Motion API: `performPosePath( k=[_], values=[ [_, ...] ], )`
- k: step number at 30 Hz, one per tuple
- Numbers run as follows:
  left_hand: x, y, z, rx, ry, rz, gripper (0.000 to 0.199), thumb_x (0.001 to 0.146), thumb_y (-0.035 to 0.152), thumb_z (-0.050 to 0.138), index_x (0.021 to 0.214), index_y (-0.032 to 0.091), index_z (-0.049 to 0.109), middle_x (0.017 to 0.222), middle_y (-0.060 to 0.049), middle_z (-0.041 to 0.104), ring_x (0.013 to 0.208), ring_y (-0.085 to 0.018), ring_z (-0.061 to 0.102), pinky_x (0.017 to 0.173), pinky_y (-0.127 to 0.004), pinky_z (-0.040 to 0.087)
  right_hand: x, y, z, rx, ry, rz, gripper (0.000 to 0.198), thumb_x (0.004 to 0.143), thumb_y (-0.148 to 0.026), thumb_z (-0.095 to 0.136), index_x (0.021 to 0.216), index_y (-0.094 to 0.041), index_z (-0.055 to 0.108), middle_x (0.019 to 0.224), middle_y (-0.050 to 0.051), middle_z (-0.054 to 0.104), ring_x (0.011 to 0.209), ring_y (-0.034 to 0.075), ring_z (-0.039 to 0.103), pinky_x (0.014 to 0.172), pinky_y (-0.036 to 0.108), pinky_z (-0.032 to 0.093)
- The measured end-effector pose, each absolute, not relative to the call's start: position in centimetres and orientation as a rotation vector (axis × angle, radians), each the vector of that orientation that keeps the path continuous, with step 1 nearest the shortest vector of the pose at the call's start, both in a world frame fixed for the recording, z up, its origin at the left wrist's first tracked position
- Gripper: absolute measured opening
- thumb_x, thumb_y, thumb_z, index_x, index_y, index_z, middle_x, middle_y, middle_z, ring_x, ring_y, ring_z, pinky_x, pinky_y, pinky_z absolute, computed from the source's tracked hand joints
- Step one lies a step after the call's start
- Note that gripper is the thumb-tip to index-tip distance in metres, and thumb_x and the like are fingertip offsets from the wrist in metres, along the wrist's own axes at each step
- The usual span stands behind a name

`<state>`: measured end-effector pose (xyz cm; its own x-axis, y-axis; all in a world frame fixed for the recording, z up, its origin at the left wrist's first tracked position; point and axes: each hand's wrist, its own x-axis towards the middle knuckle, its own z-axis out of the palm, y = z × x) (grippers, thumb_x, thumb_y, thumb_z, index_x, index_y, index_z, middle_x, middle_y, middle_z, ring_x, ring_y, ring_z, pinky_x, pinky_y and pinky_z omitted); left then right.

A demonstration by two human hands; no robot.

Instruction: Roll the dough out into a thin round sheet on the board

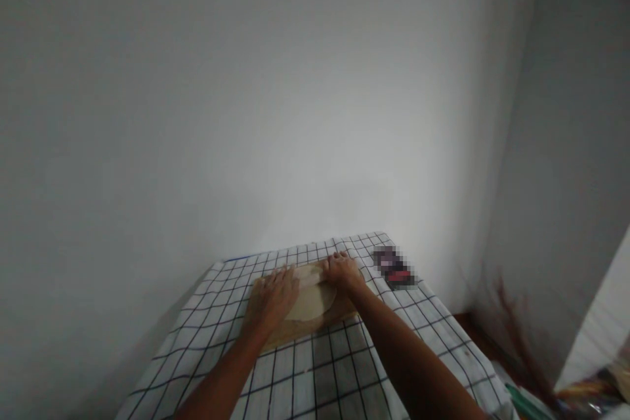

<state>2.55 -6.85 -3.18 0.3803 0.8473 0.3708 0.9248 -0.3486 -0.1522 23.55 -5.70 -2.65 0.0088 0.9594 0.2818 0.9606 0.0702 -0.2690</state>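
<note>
A thin pale sheet of dough lies on a wooden board. Across its far part runs a light-coloured rolling pin, of which only the middle shows between my hands. My left hand rests over the pin's left end, its fingers laid forward across it. At the other end, my right hand has its fingers bent over the pin. Both palms face down, and they hide the pin's ends. The dough's rounded near edge shows between my forearms.
A white cloth with dark grid lines covers the table under the board. On the right lies a blurred-out dark and red item. A pale wall stands behind the table. Assorted things, including something green, are at lower right.
</note>
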Motion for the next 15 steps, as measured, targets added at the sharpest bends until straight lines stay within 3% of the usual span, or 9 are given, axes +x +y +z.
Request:
performPosePath(
  k=[5, 11, 15],
  values=[
    [2.5, -8.7, -3.6, -2.338, -1.529, -0.249, 0.051, 0.103, 0.029, 0.030, 0.146, 0.014, 0.053, 0.155, -0.016, 0.050, 0.145, -0.035, 0.044, 0.118, -0.058, 0.031, 23.7, -8.5, -3.3, -1.880, -1.919, 0.004, 0.039, 0.106, -0.034, 0.036, 0.117, -0.019, 0.070, 0.130, 0.015, 0.066, 0.130, 0.030, 0.054, 0.099, 0.045, 0.048],
    [2.3, -10.7, -4.7, -2.375, -1.621, -0.221, 0.055, 0.103, 0.036, 0.029, 0.152, 0.015, 0.045, 0.162, -0.015, 0.040, 0.149, -0.035, 0.036, 0.118, -0.063, 0.030, 23.8, -12.9, -3.9, -1.870, -1.905, -0.024, 0.040, 0.108, -0.037, 0.032, 0.130, -0.022, 0.062, 0.145, 0.012, 0.056, 0.145, 0.028, 0.037, 0.111, 0.047, 0.037],
    [1.9, -13.1, -4.4, -2.443, -1.579, -0.226, 0.056, 0.102, 0.032, 0.030, 0.154, 0.015, 0.042, 0.163, -0.013, 0.039, 0.149, -0.033, 0.038, 0.117, -0.061, 0.033, 23.8, -15.4, -3.4, -1.858, -1.939, -0.046, 0.038, 0.108, -0.037, 0.034, 0.130, -0.022, 0.061, 0.145, 0.013, 0.055, 0.145, 0.028, 0.036, 0.110, 0.046, 0.037]
  ],
)
